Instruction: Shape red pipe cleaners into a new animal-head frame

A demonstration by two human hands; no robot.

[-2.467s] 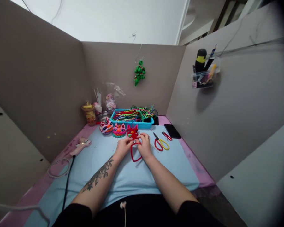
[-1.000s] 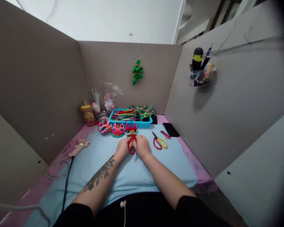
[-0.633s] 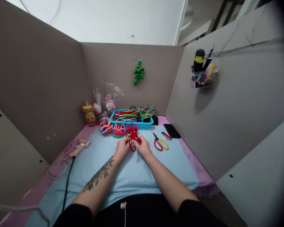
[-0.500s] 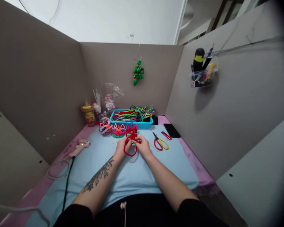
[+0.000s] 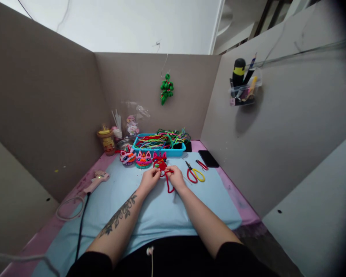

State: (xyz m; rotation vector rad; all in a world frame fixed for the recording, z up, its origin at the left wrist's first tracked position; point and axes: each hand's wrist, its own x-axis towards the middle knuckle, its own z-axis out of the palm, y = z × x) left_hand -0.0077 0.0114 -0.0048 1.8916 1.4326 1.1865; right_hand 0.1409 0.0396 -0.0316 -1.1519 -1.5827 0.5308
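Observation:
My left hand (image 5: 148, 179) and my right hand (image 5: 175, 177) meet over the light blue mat (image 5: 161, 215), both pinching a red pipe cleaner (image 5: 167, 182). Its upper part is wound into a small red coil (image 5: 161, 166) between my fingertips, and a loose red tail hangs down between my hands. Just beyond my fingers stand three small colourful cat-face figures (image 5: 143, 159) made of pipe cleaners. Red and yellow scissors (image 5: 195, 174) lie right of my right hand.
A blue tray (image 5: 159, 145) of mixed pipe cleaners sits at the back. A pink glue gun (image 5: 97, 180) with its black cord lies at the left. A black phone (image 5: 208, 158), a red clip (image 5: 201, 164), a yellow-lidded cup (image 5: 106, 141) and grey partition walls surround the mat.
My hands stayed in place and kept turning the red pipe cleaner. The wide loop that hung to the left half a second ago is now a narrow tail between my hands.

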